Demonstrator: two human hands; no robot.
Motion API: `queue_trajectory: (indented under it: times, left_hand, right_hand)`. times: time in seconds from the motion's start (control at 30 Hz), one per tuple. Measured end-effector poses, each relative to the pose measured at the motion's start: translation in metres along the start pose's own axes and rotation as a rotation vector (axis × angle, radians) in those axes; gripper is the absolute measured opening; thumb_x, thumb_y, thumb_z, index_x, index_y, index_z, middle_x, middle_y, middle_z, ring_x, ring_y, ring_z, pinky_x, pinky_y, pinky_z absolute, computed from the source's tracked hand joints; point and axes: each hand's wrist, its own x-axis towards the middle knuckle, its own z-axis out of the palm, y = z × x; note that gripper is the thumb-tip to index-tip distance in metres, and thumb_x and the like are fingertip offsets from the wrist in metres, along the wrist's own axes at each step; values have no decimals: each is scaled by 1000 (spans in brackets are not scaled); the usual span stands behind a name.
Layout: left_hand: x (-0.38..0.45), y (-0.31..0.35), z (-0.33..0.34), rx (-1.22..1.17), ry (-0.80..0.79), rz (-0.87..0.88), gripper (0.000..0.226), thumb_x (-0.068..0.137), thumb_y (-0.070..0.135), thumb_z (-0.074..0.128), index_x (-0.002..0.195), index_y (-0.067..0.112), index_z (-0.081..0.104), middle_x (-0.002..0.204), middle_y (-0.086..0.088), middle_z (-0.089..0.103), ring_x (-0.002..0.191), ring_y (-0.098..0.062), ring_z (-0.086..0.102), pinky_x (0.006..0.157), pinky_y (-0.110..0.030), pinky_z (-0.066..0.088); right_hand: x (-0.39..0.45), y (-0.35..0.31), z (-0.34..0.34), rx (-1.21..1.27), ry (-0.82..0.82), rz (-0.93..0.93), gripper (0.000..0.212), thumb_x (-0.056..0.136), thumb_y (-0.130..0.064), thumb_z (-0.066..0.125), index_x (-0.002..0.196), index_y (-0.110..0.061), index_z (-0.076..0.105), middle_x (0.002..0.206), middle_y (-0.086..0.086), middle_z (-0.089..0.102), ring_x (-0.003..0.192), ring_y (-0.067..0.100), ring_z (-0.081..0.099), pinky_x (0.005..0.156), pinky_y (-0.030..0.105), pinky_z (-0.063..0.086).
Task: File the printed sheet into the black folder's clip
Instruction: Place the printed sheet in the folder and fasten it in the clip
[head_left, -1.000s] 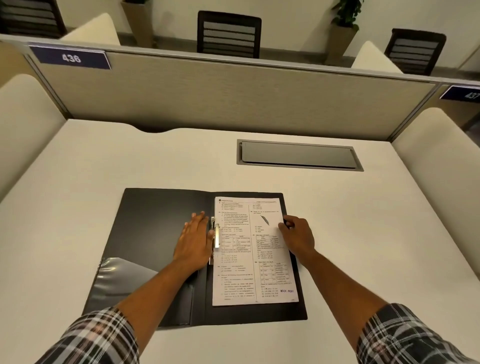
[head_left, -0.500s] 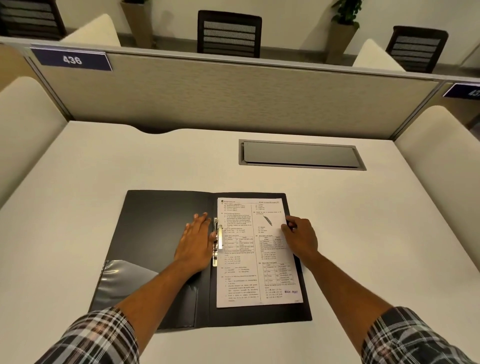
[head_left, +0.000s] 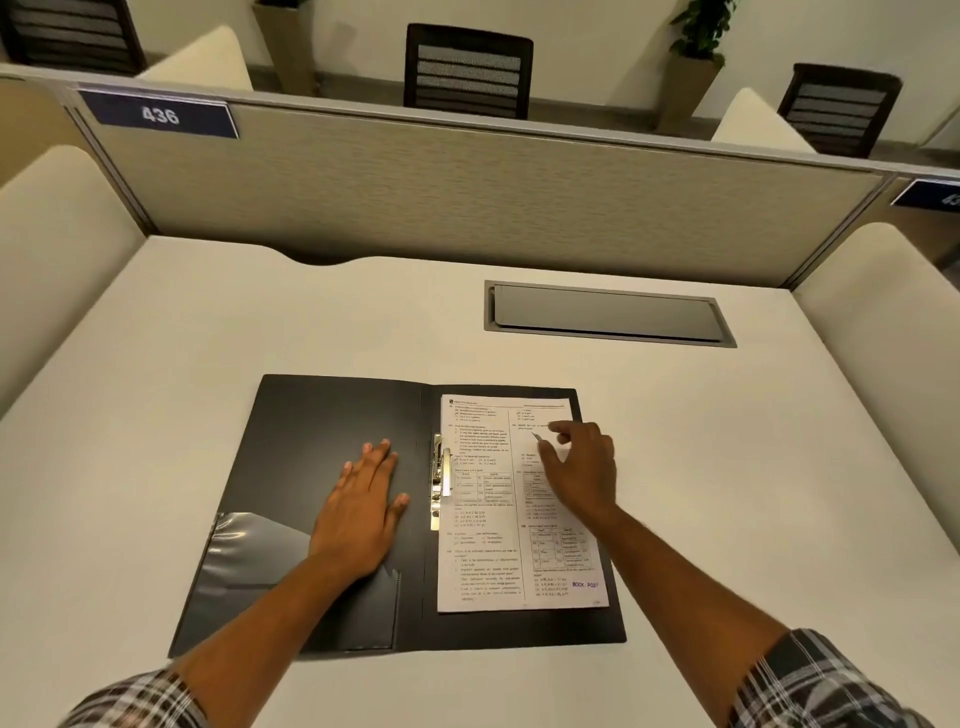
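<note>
My right hand (head_left: 579, 470) hovers over the upper half of the sheet (head_left: 485, 525), fingers loosely curled, grip clamped on nothing. The sheet lies on the folder's (head_left: 322, 431) right half, its left edge under the clip (head_left: 440, 480) at nine o'clock of that hand. My left hand (head_left: 361, 512) presses flat, fingers spread, on the left cover. Beyond, at twelve o'clock, a grey hatch (head_left: 608, 313) sits in the desk (head_left: 208, 322).

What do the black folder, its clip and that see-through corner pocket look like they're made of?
Black folder: probably matte plastic, with a dull, even sheen. Clip: likely polished metal, with bright silvery glints. Corner pocket: seemingly clear glossy plastic film, reflecting light.
</note>
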Motion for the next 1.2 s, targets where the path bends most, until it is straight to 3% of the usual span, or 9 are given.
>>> queue_trajectory:
  times: [0.13, 0.33, 0.57, 0.87, 1.07, 1.2]
  left_hand:
    - [-13, -4, 1, 5, -15, 10, 73, 97, 60, 31, 156, 25, 7, 157, 11, -6, 144, -12, -6, 116, -35, 1]
    - [-25, 0, 2, -6, -12, -10, 73, 98, 60, 30, 156, 25, 3, 159, 10, -8, 148, -14, -7, 118, -34, -2]
    - [-29, 1, 2, 6, -11, -9, 70, 100, 57, 24, 157, 24, 3, 166, 5, 2, 152, -16, -4, 122, -36, -1]
    - [-32, -1, 5, -47, -1, -2, 69, 99, 59, 22, 157, 25, 4, 165, 6, 1, 152, -15, -4, 123, -37, 0]
    - [-33, -2, 6, -50, 4, 9, 70, 98, 60, 18, 157, 25, 5, 165, 6, 3, 152, -15, -3, 124, -39, 4]
    - [-33, -3, 8, -39, 4, 8, 70, 97, 61, 12, 157, 26, 3, 165, 7, 0, 152, -14, -5, 124, -38, 3]
  right_hand:
    - [-1, -40, 20, 92, -141, -154, 25, 95, -36, 68, 118, -26, 68, 116, -6, 66, 107, 13, 61, 93, 35, 55]
    - [4, -84, 60, -171, -354, -396, 32, 97, -41, 60, 127, -31, 66, 136, -4, 60, 125, 20, 51, 101, 37, 45]
    - [16, -100, 77, -410, -380, -460, 41, 101, -40, 53, 138, -23, 58, 140, 3, 56, 127, 25, 49, 102, 40, 47]
    - [15, -101, 79, -317, -315, -461, 30, 102, -38, 54, 123, -21, 67, 127, 0, 62, 117, 20, 53, 94, 33, 48]
    - [8, -105, 71, -121, -290, -379, 17, 100, -35, 60, 102, -23, 72, 92, -11, 64, 84, 7, 58, 75, 21, 42]
    - [-11, -105, 63, -13, -316, -315, 18, 99, -36, 63, 101, -23, 74, 85, -17, 64, 76, 1, 60, 70, 13, 44]
